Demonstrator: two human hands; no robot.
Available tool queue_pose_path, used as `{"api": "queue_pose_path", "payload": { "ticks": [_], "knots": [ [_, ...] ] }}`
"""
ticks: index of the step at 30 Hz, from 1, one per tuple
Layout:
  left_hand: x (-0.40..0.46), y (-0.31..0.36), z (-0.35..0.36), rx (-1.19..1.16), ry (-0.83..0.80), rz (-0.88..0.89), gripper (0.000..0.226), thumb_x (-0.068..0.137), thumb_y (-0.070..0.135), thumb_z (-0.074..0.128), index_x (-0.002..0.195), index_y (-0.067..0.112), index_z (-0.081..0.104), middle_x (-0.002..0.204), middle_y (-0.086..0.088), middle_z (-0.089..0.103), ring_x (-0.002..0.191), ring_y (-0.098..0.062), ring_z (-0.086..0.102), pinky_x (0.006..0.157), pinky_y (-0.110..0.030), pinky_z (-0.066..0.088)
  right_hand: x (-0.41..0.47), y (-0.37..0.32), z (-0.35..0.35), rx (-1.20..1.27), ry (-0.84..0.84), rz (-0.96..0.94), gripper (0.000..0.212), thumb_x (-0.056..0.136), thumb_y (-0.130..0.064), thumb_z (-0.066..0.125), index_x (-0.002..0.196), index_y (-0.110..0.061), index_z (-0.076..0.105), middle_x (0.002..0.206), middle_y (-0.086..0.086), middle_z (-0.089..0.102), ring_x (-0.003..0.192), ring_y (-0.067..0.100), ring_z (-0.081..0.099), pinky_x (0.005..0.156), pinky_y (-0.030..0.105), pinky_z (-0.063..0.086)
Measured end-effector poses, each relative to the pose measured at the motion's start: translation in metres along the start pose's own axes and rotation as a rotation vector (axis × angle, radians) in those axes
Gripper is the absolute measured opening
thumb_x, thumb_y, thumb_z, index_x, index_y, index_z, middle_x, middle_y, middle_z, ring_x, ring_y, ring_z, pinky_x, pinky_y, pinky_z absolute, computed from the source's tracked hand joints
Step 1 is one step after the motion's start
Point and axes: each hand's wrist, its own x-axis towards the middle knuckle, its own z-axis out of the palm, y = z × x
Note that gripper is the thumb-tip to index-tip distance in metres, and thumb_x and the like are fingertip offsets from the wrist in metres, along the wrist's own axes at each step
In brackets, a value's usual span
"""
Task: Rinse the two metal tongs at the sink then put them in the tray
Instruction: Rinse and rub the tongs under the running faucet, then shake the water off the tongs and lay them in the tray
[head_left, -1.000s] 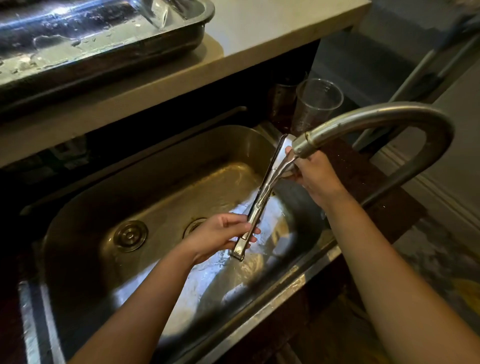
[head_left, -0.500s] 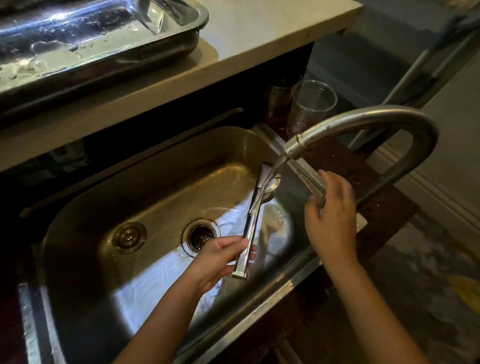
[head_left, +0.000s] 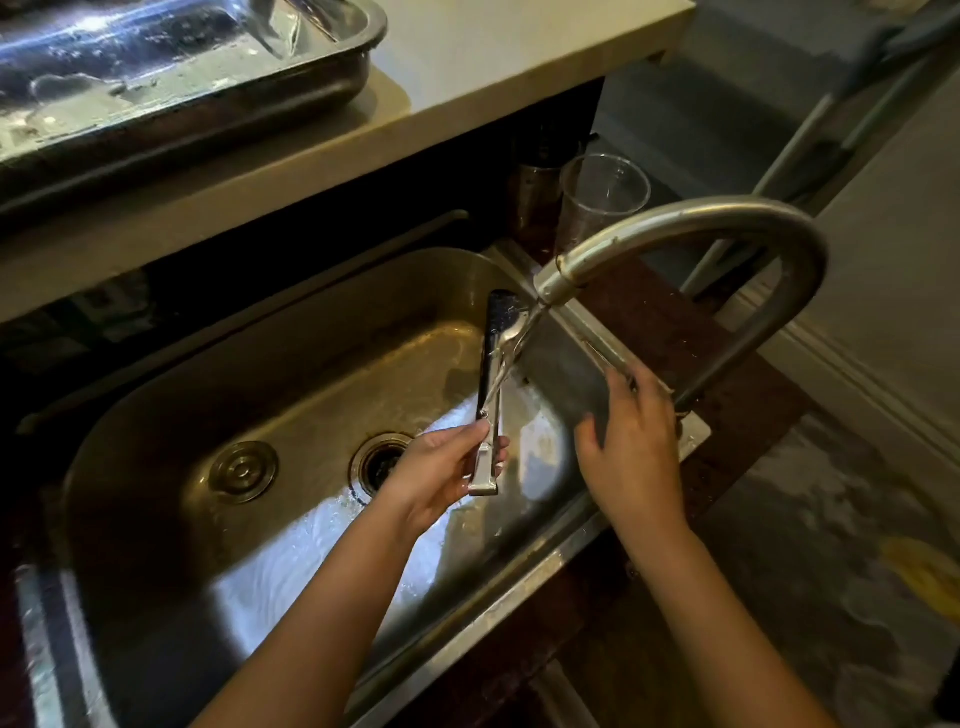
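My left hand (head_left: 447, 473) grips one pair of metal tongs (head_left: 491, 400) by the hinge end, held over the steel sink (head_left: 208, 374). The tongs' tips point up and away, under the faucet spout (head_left: 561, 278), and a thin stream of water falls on them. My right hand (head_left: 631, 452) hovers over the sink's right rim with fingers spread, holding nothing. A thin metal piece (head_left: 605, 358) lies along that rim at its fingertips; I cannot tell whether it is the second tongs. The wet metal tray (head_left: 358, 67) sits on the raised counter at the upper left.
The faucet arches from the right over the basin. A clear plastic cup (head_left: 605, 202) and a metal cup (head_left: 535, 195) stand behind the sink's far corner. The basin holds a drain (head_left: 382, 462) and a round stopper (head_left: 241, 470). The counter edge (head_left: 467, 119) overhangs the sink.
My right hand let go of the tongs' tips and dropped to the sink's right rim. My left hand alone now holds the tongs, turned more upright under the stream.
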Motion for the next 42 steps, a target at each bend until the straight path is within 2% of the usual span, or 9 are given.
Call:
{"api": "queue_pose_path", "payload": {
  "ticks": [7, 15, 20, 24, 26, 28, 32, 35, 42],
  "knots": [
    [-0.01, -0.005, -0.008, -0.04, 0.025, -0.014, 0.022, 0.089, 0.016, 0.054, 0.08, 0.005, 0.071, 0.072, -0.007, 0.077, 0.064, -0.013, 0.072, 0.055, -0.024, 0.059, -0.021, 0.004, 0.0, 0.026, 0.028, -0.017, 0.051, 0.084, -0.007, 0.061, 0.132, -0.001, 0.045, 0.142, 0.023, 0.039, 0.133, 0.034, 0.036, 0.107, 0.042, 0.037],
    [-0.057, -0.002, -0.014, -0.22, -0.015, -0.046, 0.031, 0.093, 0.019, 0.045, 0.091, -0.001, 0.068, 0.075, -0.008, 0.076, 0.062, -0.012, 0.071, 0.053, -0.021, 0.057, -0.028, -0.026, 0.008, 0.196, -0.048, 0.12, 0.052, 0.087, -0.025, 0.06, 0.135, -0.018, 0.044, 0.155, 0.006, 0.023, 0.145, 0.028, 0.0, 0.115, 0.041, 0.015],
    [-0.09, 0.003, -0.02, -0.332, -0.024, -0.015, 0.033, 0.091, 0.022, 0.044, 0.093, 0.0, 0.069, 0.078, -0.009, 0.075, 0.064, -0.013, 0.07, 0.056, -0.021, 0.059, -0.031, -0.054, 0.008, 0.31, 0.042, 0.153, 0.05, 0.085, -0.026, 0.062, 0.132, -0.022, 0.047, 0.152, 0.008, 0.028, 0.141, 0.026, 0.016, 0.11, 0.049, 0.029],
    [-0.11, 0.001, -0.02, -0.413, -0.027, 0.003, 0.038, 0.091, 0.025, 0.043, 0.089, 0.002, 0.074, 0.078, -0.008, 0.075, 0.063, -0.012, 0.07, 0.057, -0.019, 0.058, -0.028, -0.088, 0.013, 0.819, -0.504, 0.418, 0.032, 0.092, -0.03, 0.053, 0.121, -0.018, 0.057, 0.115, 0.003, 0.065, 0.101, 0.014, 0.059, 0.076, 0.023, 0.045],
    [-0.118, -0.001, -0.023, -0.435, -0.053, -0.011, 0.041, 0.091, 0.027, 0.042, 0.089, 0.003, 0.075, 0.079, -0.008, 0.075, 0.064, -0.012, 0.07, 0.058, -0.019, 0.059, -0.022, -0.097, 0.012, 0.993, -0.722, 0.477, 0.027, 0.093, -0.028, 0.05, 0.102, -0.01, 0.069, 0.082, 0.003, 0.072, 0.073, 0.015, 0.062, 0.064, 0.024, 0.043],
    [-0.125, 0.0, -0.031, -0.412, -0.086, -0.011, 0.042, 0.091, 0.03, 0.041, 0.095, 0.003, 0.073, 0.084, -0.008, 0.075, 0.069, -0.013, 0.071, 0.061, -0.022, 0.059, -0.017, -0.103, 0.011, 1.006, -0.784, 0.395, 0.028, 0.093, -0.023, 0.05, 0.085, -0.009, 0.073, 0.061, 0.0, 0.07, 0.057, 0.014, 0.057, 0.057, 0.025, 0.038],
    [-0.135, 0.01, -0.055, -0.094, 0.012, 0.036, 0.032, 0.081, 0.032, 0.057, 0.102, 0.013, 0.072, 0.099, -0.007, 0.075, 0.086, -0.022, 0.072, 0.067, -0.031, 0.058, -0.017, -0.113, 0.005, 0.932, -0.809, 0.305, 0.021, 0.092, -0.018, 0.053, 0.086, -0.007, 0.07, 0.071, 0.002, 0.072, 0.055, 0.006, 0.062, 0.052, 0.019, 0.041],
    [-0.13, 0.02, -0.069, 0.062, 0.158, 0.041, 0.024, 0.088, 0.029, 0.058, 0.101, 0.013, 0.07, 0.09, -0.005, 0.077, 0.079, -0.022, 0.073, 0.065, -0.03, 0.058, -0.018, -0.119, 0.01, 0.75, -0.89, 0.286, 0.021, 0.092, -0.023, 0.054, 0.089, -0.007, 0.069, 0.074, 0.001, 0.072, 0.06, 0.006, 0.063, 0.055, 0.021, 0.041],
    [-0.114, 0.004, -0.08, -0.017, 0.323, -0.208, 0.02, 0.091, 0.013, 0.054, 0.076, 0.001, 0.062, 0.057, -0.007, 0.071, 0.052, -0.013, 0.064, 0.045, -0.017, 0.053, -0.029, -0.111, 0.052, 0.71, -1.128, 0.765, 0.022, 0.088, -0.018, 0.061, 0.068, -0.01, 0.058, 0.043, 0.0, 0.066, 0.035, 0.007, 0.052, 0.04, 0.015, 0.032]
  ]
}}
